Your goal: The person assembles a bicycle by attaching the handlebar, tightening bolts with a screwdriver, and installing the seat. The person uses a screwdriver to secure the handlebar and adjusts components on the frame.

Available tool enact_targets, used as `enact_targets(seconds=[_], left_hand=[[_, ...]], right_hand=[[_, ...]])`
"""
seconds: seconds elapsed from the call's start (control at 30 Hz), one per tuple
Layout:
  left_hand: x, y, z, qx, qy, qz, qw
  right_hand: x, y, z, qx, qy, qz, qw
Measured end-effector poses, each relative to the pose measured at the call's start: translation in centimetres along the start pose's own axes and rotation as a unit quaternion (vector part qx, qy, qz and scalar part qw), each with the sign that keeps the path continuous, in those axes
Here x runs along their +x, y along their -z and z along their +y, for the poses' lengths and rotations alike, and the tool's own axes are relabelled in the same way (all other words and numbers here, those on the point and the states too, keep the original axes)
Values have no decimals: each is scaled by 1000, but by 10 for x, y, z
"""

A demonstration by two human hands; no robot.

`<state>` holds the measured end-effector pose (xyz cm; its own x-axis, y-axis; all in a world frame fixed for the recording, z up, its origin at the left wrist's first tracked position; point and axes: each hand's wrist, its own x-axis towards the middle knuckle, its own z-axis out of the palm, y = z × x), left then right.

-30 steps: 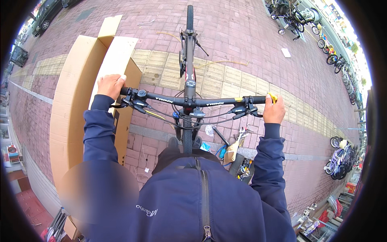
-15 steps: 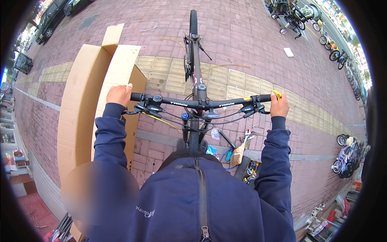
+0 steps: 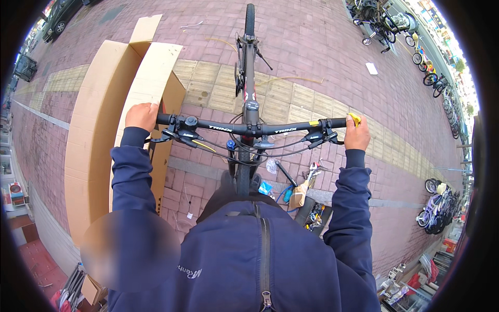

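A bicycle stands in front of me, its black handlebar (image 3: 223, 126) running crosswise and its dark frame (image 3: 250, 73) stretching away. The front wheel (image 3: 243, 179) comes between my legs; the rear wheel (image 3: 250, 20) is at the far end. My left hand (image 3: 141, 116) is closed on the bar's left end, beside the left brake lever (image 3: 158, 139). At the right end my right hand (image 3: 357, 133) is closed too, and a small yellow piece (image 3: 355, 119) shows at its fingers. What that piece is, I cannot make out. Black cables loop below the bar.
A tall open cardboard box (image 3: 96, 135) stands close on my left. Near my feet to the right lie a tool tray (image 3: 314, 216), a brown paper-wrapped bundle (image 3: 298, 197) and a blue packet (image 3: 265, 187). Parked bicycles (image 3: 439, 208) and strollers (image 3: 387, 23) line the right side.
The handlebar has turned slightly, its left end shifting left and up with my left hand. My right hand stays at the right end. The whole view has shifted a little.
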<state>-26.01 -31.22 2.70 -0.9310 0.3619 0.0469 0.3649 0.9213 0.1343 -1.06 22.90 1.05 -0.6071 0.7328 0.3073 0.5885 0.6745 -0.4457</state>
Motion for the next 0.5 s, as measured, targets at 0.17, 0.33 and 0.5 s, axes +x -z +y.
enact_targets(seconds=[0.17,0.33,0.5], left_hand=[[-3,1,-5,35,-17,-3,999],[3,-1,-1,76,-78,-7,994],[9,-1,-1,43,-60,-5,997]], right_hand=[[0,0,-8,1,22,36,999],[-7,4,-4,5,14,24,1000],[-14,9,-2,5,5,24,1000]])
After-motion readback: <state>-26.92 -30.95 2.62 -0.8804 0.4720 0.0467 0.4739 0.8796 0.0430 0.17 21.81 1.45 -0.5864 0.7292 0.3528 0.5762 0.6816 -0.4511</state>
